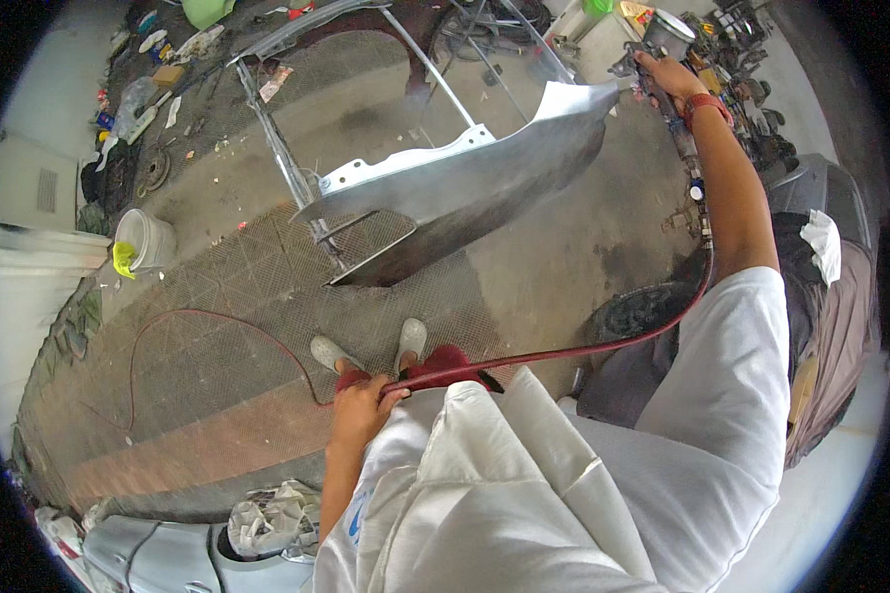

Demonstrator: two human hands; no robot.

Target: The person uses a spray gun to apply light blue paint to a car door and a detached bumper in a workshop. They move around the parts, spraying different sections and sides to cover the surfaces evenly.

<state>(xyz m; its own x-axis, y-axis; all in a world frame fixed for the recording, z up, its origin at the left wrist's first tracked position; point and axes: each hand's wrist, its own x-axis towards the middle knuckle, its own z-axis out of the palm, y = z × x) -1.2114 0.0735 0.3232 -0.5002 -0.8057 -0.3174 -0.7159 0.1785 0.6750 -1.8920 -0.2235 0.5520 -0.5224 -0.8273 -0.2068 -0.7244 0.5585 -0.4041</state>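
My right hand (670,79) is stretched out to the upper right and closed round the handle of a spray gun (626,65). A cup (670,32) sits above that hand. From the gun's lower end a dark red air hose (603,348) sags back toward my waist. There my left hand (366,403) is wrapped round the hose. Ahead of me a grey car fender (485,188) rests on a metal frame stand (285,158). The gun points toward the fender's right end and is apart from it. A pale haze hangs near the panel.
The hose loops over the mesh-covered floor (227,267) at left. A white bucket (148,240) stands at the left, near scattered litter. Cluttered small parts line the far right wall. Dark cloth-covered things (826,326) lie right of me; a silver car part (158,553) is at lower left.
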